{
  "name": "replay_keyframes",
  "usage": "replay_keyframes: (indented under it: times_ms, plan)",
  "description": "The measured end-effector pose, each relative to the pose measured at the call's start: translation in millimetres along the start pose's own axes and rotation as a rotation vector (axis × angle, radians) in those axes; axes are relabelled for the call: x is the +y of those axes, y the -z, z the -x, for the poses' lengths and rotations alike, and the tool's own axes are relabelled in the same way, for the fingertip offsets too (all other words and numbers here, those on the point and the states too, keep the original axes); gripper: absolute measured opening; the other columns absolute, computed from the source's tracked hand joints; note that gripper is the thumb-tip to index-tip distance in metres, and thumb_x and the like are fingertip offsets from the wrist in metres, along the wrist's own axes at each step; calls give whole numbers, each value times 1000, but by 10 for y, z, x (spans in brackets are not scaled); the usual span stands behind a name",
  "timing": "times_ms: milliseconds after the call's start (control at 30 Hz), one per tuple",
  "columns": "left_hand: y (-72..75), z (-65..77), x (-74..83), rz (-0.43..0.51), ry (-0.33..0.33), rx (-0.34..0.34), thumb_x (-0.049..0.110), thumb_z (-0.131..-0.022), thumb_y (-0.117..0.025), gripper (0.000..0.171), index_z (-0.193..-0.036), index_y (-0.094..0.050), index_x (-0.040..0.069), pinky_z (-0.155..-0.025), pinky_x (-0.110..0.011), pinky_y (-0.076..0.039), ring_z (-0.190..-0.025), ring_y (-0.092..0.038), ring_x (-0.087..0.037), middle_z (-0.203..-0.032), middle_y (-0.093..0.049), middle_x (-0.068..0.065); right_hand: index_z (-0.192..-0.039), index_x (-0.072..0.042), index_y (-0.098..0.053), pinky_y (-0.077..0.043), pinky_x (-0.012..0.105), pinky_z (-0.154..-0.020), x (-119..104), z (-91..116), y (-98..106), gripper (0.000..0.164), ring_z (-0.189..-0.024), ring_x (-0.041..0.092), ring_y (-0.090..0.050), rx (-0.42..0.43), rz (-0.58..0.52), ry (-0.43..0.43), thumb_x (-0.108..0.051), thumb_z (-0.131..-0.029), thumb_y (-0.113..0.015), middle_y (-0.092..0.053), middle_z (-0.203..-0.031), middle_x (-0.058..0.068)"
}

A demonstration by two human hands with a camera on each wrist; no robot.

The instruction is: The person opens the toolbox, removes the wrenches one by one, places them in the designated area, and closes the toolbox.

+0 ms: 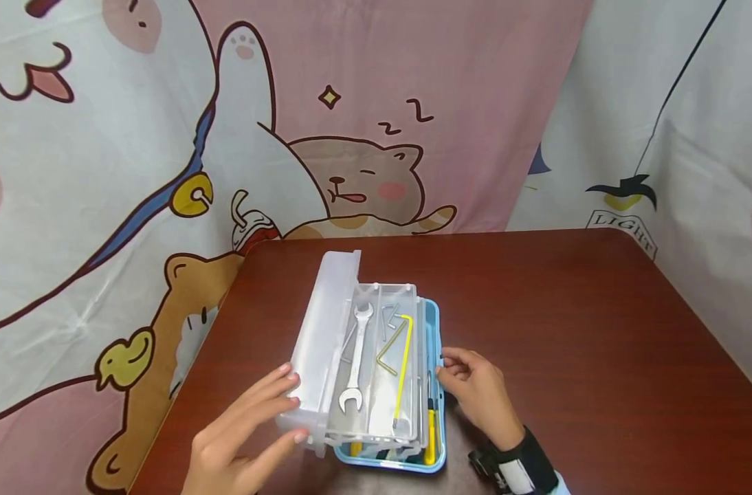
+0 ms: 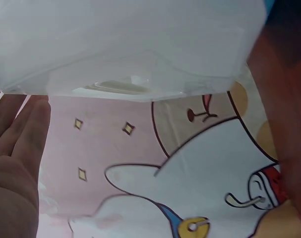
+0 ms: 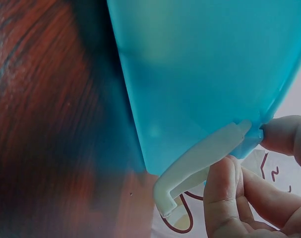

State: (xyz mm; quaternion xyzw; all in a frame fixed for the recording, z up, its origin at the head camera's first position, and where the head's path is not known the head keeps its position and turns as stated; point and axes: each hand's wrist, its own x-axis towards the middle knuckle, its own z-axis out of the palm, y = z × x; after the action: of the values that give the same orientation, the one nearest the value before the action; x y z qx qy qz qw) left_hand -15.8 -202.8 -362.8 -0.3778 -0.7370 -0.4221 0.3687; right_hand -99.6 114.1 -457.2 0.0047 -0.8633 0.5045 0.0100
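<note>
At the left, the left hand (image 1: 242, 430) has its fingers nearly straight and spread, fingertips resting against the near left part of the lid (image 1: 320, 337); they are not wrapped round it. The lid stands swung up and out to the left. The table's left edge slants past on that side, with only a modest strip of wood between, so moves to the left have the least room.

Next to the right lies the tray (image 1: 379, 405), above the box (image 1: 434, 316) and set off to its left. It holds a wrench (image 1: 355, 361), a bronze key (image 1: 391, 341) and a yellow key (image 1: 403, 371). In the gap along the box's right side, a screwdriver (image 1: 430, 440) shows.

The right hand (image 1: 475, 388) has thumb and finger brought together on the box's right edge, apparently pinching a small part there, near a pale handle (image 3: 200, 153).

The step in hand seems to be steadying the opened box and working its lid. The next move calls for the lid to turn without the tray tipping or trapping fingers. The table (image 1: 586, 344) offers its broadest room to the right.
</note>
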Motion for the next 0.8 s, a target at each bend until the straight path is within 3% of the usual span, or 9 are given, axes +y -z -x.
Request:
replay_keyframes:
  times_ms: [133,367,567,800]
  plan:
    - [60,74,-40,47,15,59,10,-85,-87,33,-99,-71,-14,-105,-25,-49,-126,-64,-33,-117,-71,-29,-119,-2,-74,-56,22,-74,-3,6,1,31,-87,13,-63,-1,2,-7,-14,-91,-80,-69,-99,3]
    - [188,301,-125,112,123,199,-6,-79,-86,33,-99,-67,-23,-103,-27,-51,-124,-65,-33,-118,-68,-36,-119,-2,-74,-56,23,-75,-1,-1,-2,31,-86,13,-63,-1,1,3,-14,-91,-79,-69,-99,3]
    - [301,641,-276,322,275,311,-32,-73,-71,37,-107,-57,-33,-105,-32,-50,-128,-62,-36,-129,-62,-37,-119,-3,-74,-56,23,-76,-2,-4,10,31,-87,12,-63,4,11,3,-15,-91,-80,-69,-98,2]
    - [395,898,-353,441,395,370,-41,-77,-53,40,-116,-49,-36,-106,-33,-49,-131,-60,-35,-134,-58,-38,-120,-3,-73,-56,23,-76,7,-15,-2,32,-87,13,-63,0,17,2,-15,-91,-79,-69,-99,3]
